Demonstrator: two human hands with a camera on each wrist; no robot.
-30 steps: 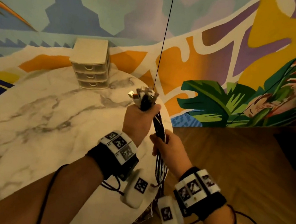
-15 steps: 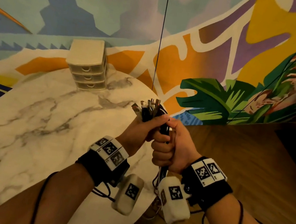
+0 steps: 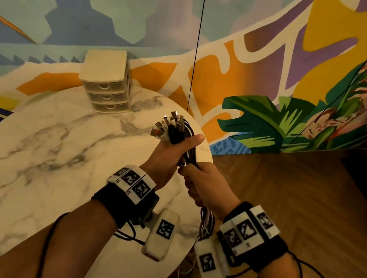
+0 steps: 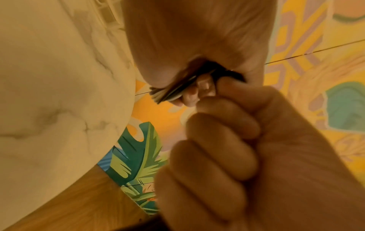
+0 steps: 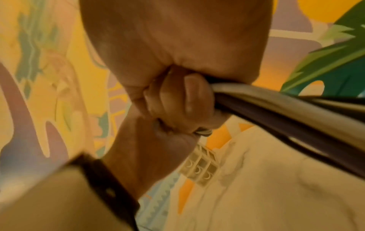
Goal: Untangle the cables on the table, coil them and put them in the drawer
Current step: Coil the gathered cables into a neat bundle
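Black and white cords make up the cables, gathered side by side into one thick bundle with a fan of plugs at the top end, several of them metal-tipped and splayed outward. The bundle is held in the air over the right edge of the marble table, and its lower length drops past the table edge, down between the two wrists. The left hand is wrapped round the bundle just under the plugs, thumb laid up along it. The right hand sits directly below, touching the left, its fingers curled tight round the same cords; the right wrist view shows dark and pale strands running out of that fist. At the far side of the table, well apart from the hands, stands a small cream drawer unit with three drawers, all pushed in.
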